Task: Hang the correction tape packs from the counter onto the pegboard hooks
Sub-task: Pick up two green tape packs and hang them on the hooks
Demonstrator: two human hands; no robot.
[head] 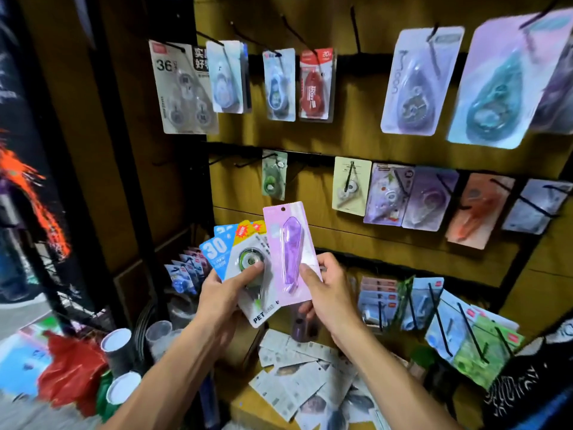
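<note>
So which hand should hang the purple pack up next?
Probably the right hand. It pinches only the purple pack, hole at the top, free to lift to a hook. The left hand is busy gripping a fan of blue packs.

Bare black wire hooks (248, 164) jut from the left end of the yellow-brown pegboard's (356, 141) middle row, with open board beneath them. To their right a green-printed carded pack (274, 175) hangs, then a crowded run of packs. Scattered white paper slips (297, 367) cover the table; grey paper cups (117, 346) stand at its left edge.
</note>
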